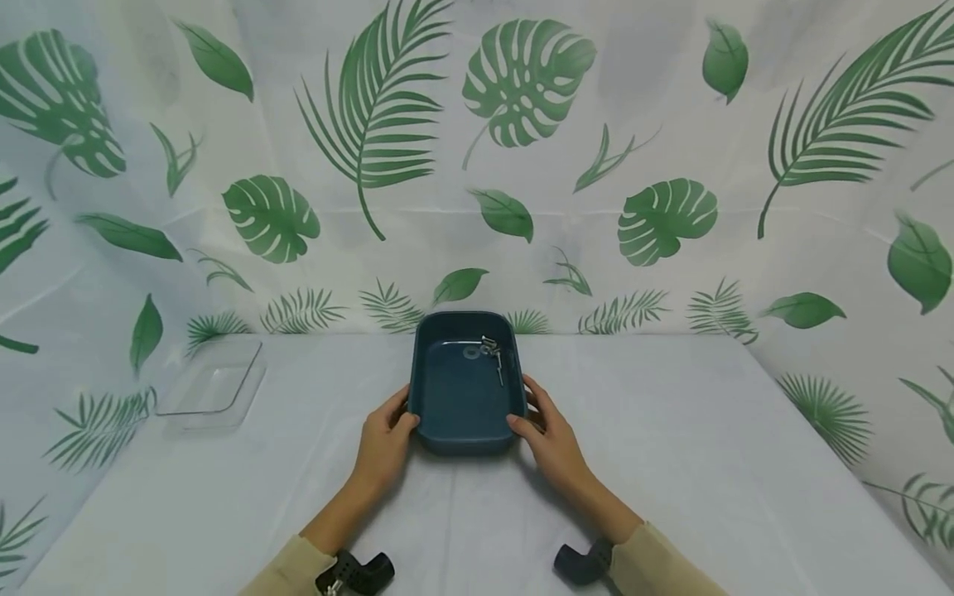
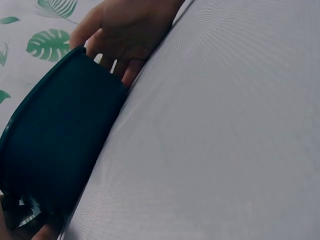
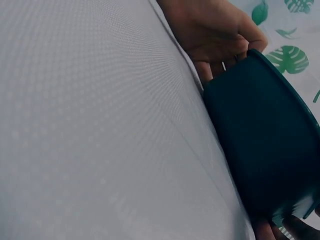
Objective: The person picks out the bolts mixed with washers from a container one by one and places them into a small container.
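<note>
A deep, dark teal rectangular box [image 1: 465, 445] sits between my two hands at the middle of the table, its base right at the white cloth. My left hand [image 1: 383, 449] grips its left side, thumb at the rim near the front corner. On the opposite side my right hand [image 1: 557, 447] holds it in the same way. The left wrist view shows the right hand [image 2: 132, 30] with fingers under the box's edge; the right wrist view shows the left hand [image 3: 210, 30]. Inside, toward the back right, lie several small silvery metal pieces [image 1: 489, 346], one long and thin.
A clear, see-through rectangular container [image 1: 195, 412] stands at the back left of the white-covered table [image 1: 671, 463]. Behind the table hangs a white cloth [image 1: 544, 207] printed with green leaves. Black devices [image 1: 365, 573] are strapped at both wrists.
</note>
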`<action>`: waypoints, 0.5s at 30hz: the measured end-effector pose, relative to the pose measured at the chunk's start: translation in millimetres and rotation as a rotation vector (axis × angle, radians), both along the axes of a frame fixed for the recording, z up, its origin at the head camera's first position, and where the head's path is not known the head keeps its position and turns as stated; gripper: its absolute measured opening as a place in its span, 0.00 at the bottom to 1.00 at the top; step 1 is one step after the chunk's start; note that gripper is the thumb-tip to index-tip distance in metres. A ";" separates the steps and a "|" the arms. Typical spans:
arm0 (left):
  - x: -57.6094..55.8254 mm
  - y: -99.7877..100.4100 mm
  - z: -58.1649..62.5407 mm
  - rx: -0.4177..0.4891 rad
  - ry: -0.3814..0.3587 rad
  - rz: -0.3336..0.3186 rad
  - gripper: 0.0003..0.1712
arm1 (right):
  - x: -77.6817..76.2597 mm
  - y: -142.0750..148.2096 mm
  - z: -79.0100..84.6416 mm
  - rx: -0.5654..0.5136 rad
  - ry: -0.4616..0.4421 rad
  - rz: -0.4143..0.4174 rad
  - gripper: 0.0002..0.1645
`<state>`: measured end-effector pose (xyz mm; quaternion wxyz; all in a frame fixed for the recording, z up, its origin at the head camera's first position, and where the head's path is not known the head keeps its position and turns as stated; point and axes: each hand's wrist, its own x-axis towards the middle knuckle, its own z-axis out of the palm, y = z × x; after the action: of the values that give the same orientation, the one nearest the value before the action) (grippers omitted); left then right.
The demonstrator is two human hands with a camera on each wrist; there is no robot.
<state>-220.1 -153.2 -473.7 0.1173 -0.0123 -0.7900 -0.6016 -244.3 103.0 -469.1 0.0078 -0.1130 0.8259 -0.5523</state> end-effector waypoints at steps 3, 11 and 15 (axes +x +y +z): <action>-1.5 -1.2 2.5 -0.005 0.002 0.017 0.32 | -0.1 0.3 0.6 -0.009 0.007 0.019 0.43; -7.8 -8.4 19.9 -0.082 -0.050 0.047 0.33 | -0.9 2.6 -0.8 0.025 0.022 0.029 0.44; -12.8 -11.7 48.0 -0.187 -0.011 0.076 0.33 | -0.7 4.4 -2.3 0.029 0.029 0.021 0.43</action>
<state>-232.9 -164.9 -425.7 0.1338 0.0101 -0.8434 -0.5202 -245.0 107.4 -471.4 0.0030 -0.1295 0.8327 -0.5384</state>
